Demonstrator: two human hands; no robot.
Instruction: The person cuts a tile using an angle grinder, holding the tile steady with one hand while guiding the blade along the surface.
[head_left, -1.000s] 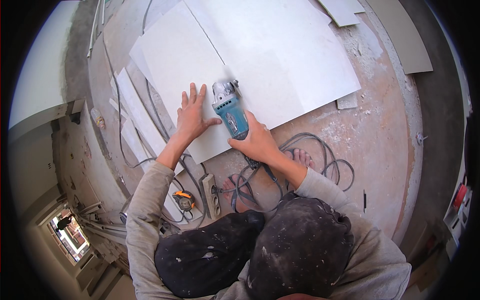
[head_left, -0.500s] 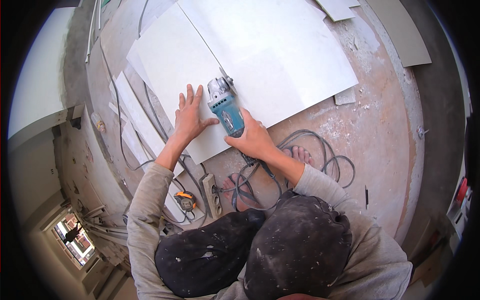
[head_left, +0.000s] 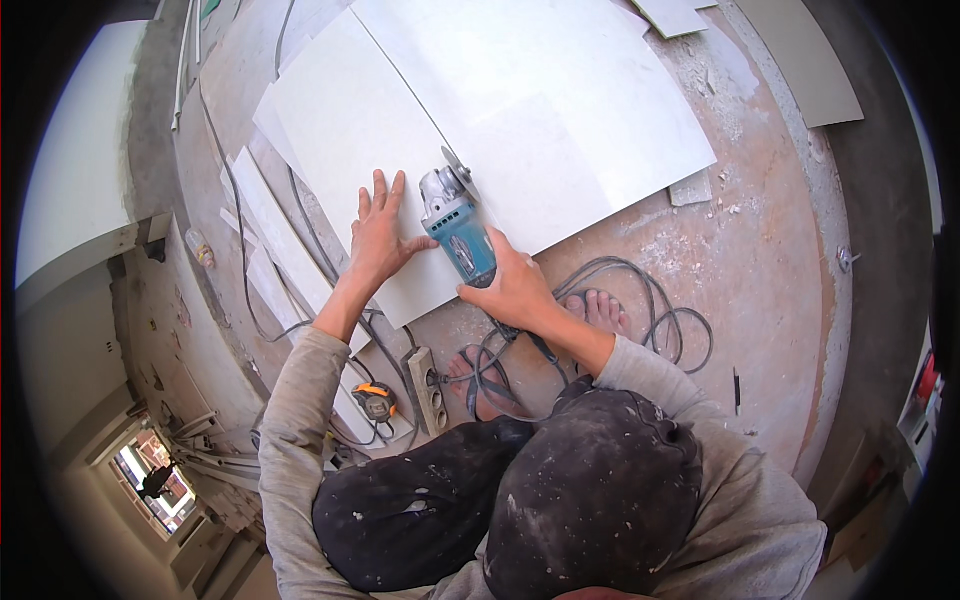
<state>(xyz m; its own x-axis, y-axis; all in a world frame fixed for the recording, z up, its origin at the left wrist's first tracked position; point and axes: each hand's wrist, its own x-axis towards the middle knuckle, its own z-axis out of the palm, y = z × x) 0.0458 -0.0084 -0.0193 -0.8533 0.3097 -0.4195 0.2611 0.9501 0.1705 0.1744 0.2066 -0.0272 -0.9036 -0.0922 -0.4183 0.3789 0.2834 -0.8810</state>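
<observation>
My right hand (head_left: 517, 290) is wrapped round the rear body of a teal angle grinder (head_left: 464, 243), palm and thumb on its casing. The grinder's thin disc (head_left: 459, 170) stands on edge at the near end of a dark straight line (head_left: 400, 75) running across a large white tile (head_left: 560, 110). My left hand (head_left: 378, 240) lies on the tile just left of the grinder, fingers spread and thumb tip close to the tool. Whether the disc spins, or how deep it sits, I cannot tell.
Grey cable (head_left: 668, 310) loops beside my feet, near a power strip (head_left: 427, 388) and an orange-black tape measure (head_left: 374, 402). White strips (head_left: 285, 235) lie left of the tile. A dark pencil-like stick (head_left: 737, 390) is on the dusty floor at right.
The grinder and my right hand have shifted slightly right and toward me along the line. My left hand stays in place on the tile.
</observation>
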